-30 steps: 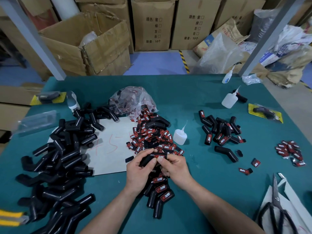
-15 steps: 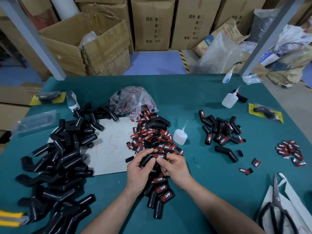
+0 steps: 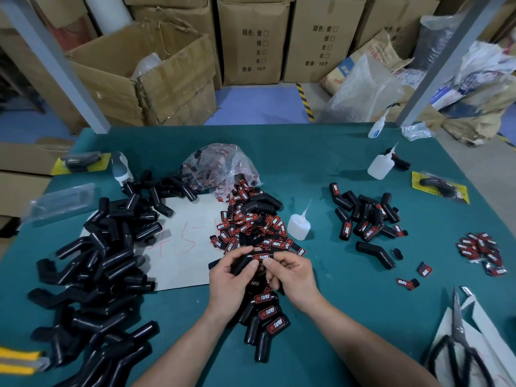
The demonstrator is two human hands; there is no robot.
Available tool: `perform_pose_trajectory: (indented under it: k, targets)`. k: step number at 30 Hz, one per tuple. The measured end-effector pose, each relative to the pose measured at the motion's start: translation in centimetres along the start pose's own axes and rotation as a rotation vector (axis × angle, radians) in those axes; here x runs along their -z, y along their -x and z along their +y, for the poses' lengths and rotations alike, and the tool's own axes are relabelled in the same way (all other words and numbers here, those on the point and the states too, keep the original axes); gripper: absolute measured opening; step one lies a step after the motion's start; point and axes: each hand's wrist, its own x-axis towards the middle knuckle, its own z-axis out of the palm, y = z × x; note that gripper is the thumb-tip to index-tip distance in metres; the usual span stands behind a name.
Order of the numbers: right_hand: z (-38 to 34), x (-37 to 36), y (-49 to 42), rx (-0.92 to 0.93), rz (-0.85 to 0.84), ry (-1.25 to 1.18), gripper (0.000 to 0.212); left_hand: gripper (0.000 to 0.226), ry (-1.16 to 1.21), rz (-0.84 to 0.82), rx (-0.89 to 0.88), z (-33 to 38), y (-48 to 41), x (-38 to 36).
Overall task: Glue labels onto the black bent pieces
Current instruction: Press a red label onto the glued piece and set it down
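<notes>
- At the far left we see a big heap of bare black bent pieces [image 3: 92, 275]. It lies on the green table [image 3: 321, 152] and partly on a white sheet of paper [image 3: 184, 255].
- Right of the heap, near the front edge, the left hand [image 3: 227, 280] has its fingers curled round one black bent piece [image 3: 240, 264] and holds it above the table.
- On the upper end of that piece sits a red-and-black label [image 3: 261, 257], between the two thumbs.
- The right hand [image 3: 291, 275] pinches the label's right end with thumb and forefinger, and its other fingers are curled underneath.
- Below the hands, towards us, lies a cluster of labelled pieces [image 3: 268, 322] with the word TAPER facing up.
- Behind the hands we see a mound of loose labels [image 3: 251, 222] in front of a crumpled clear plastic bag [image 3: 220, 169].
- Just beside the mound's right edge stands a small glue bottle [image 3: 298, 226], upright.
- Further right lies a smaller group of pieces [image 3: 365, 216], several of them labelled, with a second glue bottle [image 3: 379, 166] behind it.
- Near the right edge we find a small pile of labels [image 3: 480, 250], and at the front right corner a pair of scissors [image 3: 458, 344].
</notes>
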Motion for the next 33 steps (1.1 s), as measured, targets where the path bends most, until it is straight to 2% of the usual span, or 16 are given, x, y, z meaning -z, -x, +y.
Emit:
perform_pose_trajectory:
  k: [5, 9, 12, 14, 20, 28, 33]
  targets:
    - [0.0, 0.25, 0.06, 0.04, -0.045, 0.02, 0.025, 0.042, 0.037, 0.014, 0.011, -0.02, -0.17, 0.14]
    - [0.26, 0.22, 0.27, 0.064, 0.031, 0.066, 0.023, 0.035, 0.031, 0.004, -0.005, -0.35, -0.08, 0.08]
    - [0.34, 0.2, 0.33, 0.076, 0.04, 0.069, 0.016, 0.041, 0.017, -0.012, -0.036, -0.41, 0.11, -0.04]
    - [0.4, 0.14, 0.34, 0.086, 0.05, 0.086, 0.02, 0.044, 0.023, -0.01, -0.029, -0.45, 0.07, -0.03]
    - [0.53, 0.19, 0.04, 0.061, 0.026, 0.054, 0.026, 0.035, 0.048, 0.011, 0.005, -0.58, -0.1, -0.01]
    - [0.65, 0.2, -0.13, 0.059, 0.016, 0.083, 0.015, 0.034, 0.021, 0.006, -0.009, -0.66, -0.09, -0.06]
    - [0.83, 0.46, -0.02, 0.012, -0.019, 0.138, 0.035, 0.047, -0.036, -0.087, -0.05, -0.21, 0.37, -0.12]
